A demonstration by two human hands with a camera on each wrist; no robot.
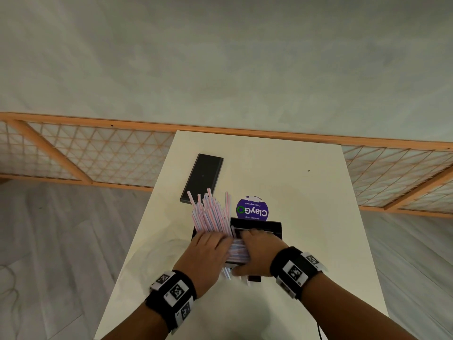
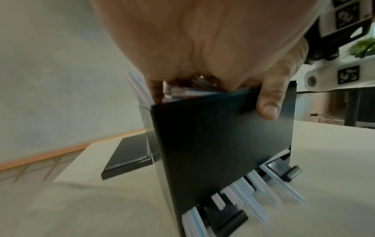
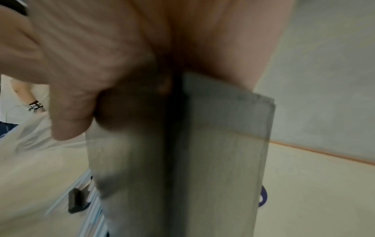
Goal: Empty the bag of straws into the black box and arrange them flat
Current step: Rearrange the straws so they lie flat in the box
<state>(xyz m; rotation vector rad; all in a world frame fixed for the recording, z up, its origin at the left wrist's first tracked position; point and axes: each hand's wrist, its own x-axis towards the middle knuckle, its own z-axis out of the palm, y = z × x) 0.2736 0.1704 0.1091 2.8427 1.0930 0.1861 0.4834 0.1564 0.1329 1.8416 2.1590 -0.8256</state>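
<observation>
The black box (image 1: 269, 228) stands near the table's middle, and the left wrist view shows it (image 2: 213, 144) tipped up on edge. Pink-and-blue striped straws (image 1: 213, 214) fan out of its far left side; more straws (image 2: 249, 200) lie on the table under it. My left hand (image 1: 210, 244) covers the straws in the box, with its thumb (image 2: 267, 105) on the outer wall and its fingers inside. From the right my right hand (image 1: 257, 246) grips the box (image 3: 202, 160), its thumb (image 3: 67, 120) on the near side. A clear plastic bag (image 3: 30, 136) lies beside it.
The flat black lid (image 1: 202, 177) lies at the far left of the white table (image 1: 306, 192). A round purple ClayGo sticker (image 1: 252, 209) sits just beyond the box. A small black piece (image 1: 255, 278) lies below my right hand. A wooden lattice screen (image 1: 98, 158) runs behind the table.
</observation>
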